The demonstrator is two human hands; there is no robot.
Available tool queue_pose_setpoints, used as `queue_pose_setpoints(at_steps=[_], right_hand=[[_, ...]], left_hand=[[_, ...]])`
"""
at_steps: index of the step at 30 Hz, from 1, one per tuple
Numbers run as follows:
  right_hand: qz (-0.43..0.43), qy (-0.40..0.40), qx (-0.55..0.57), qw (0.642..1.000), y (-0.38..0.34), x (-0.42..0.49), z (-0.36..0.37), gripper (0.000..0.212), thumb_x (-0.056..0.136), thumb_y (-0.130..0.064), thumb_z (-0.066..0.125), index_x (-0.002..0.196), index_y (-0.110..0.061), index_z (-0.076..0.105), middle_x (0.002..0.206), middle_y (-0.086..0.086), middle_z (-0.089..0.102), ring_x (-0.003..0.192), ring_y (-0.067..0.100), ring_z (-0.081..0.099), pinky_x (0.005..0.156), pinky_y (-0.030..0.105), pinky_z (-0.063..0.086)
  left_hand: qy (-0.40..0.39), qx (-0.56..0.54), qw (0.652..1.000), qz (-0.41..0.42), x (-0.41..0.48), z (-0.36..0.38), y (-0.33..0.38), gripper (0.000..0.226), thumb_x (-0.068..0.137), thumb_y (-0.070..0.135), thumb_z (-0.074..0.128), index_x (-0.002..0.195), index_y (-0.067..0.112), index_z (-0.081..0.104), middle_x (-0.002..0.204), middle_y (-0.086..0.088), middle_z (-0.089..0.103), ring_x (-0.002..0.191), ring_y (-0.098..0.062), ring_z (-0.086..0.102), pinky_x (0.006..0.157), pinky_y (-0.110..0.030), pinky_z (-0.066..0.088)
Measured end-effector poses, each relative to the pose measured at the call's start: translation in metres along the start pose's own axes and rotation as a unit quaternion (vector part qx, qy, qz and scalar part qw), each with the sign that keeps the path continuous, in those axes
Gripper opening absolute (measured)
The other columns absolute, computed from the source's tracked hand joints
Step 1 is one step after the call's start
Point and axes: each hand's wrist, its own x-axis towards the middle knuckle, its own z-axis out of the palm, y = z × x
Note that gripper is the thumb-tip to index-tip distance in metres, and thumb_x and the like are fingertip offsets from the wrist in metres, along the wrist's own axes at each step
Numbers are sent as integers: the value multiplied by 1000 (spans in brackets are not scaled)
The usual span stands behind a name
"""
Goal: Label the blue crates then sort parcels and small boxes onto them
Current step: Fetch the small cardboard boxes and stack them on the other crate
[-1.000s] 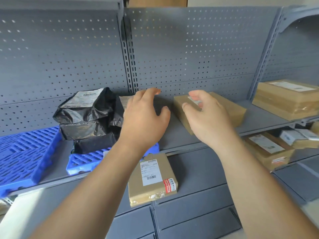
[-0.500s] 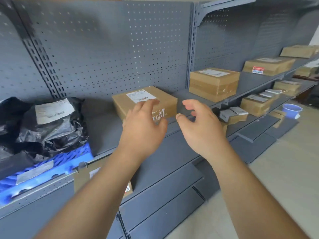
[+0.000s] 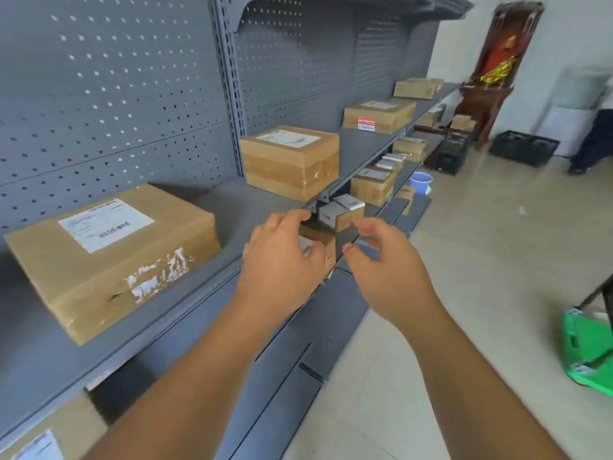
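Sorting step | left hand [image 3: 282,260] and right hand [image 3: 388,270] hover, fingers [image 3: 368,225] loosely parted, holding nothing | small boxes [image 3: 341,212] just beyond the fingers, on lower shelf [image 3: 378,210] | crates out of view | next, likely: close on one box

Body in view: two hands, two forearms, nothing else.
Left hand [image 3: 282,260] and right hand [image 3: 388,270] bare; left forearm [image 3: 185,376] and right forearm [image 3: 464,376] uncovered all the way to the near frame edge.

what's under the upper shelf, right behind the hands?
Small white-labelled boxes above a brown box. The left hand covers most of it; deeper under the shelf is too dark.
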Motion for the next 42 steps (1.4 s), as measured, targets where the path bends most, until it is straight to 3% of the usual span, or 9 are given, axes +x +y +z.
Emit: queue_pose_setpoints(at_steps=[4,8,19,33,42], right_hand=[[25,55,-21,998,11,35,-13,26,97,-30,59,118,-44,53,120,-16,53,104,2,50,87,22,37],[63,106,-65,990,29,60,-25,41,96,-31,60,137,-30,54,134,-11,55,123,9,52,93,21,37],[143,205,-111,962,114,107,-90,43,95,-30,61,138,-25,55,134,-5,58,122,12,54,89,20,35],[161,190,-113,962,240,239,-211,49,95,-33,58,143,-28,49,140,-3,54,126,18,53,91,26,39],[193,175,-86,961,300,320,-247,48,95,-34,59,142,-29,49,141,-5,53,126,16,52,92,26,39]], left_hand=[[-34,-38,997,51,43,29,11,47,91,32,59,137,30,53,133,4,55,123,-24,48,105,-48,42],[-70,-62,990,106,83,60,24,47,91,35,60,137,27,54,136,2,55,127,-25,46,105,-50,42],[-171,-60,963,200,141,168,98,49,95,36,58,143,25,50,143,1,52,133,-25,45,108,-44,41],[-189,-36,962,193,241,312,224,50,96,36,57,144,26,47,149,2,47,137,-23,41,109,-48,40],[-212,-45,960,178,312,397,258,51,95,37,59,144,26,48,148,3,47,137,-22,41,111,-47,40]])
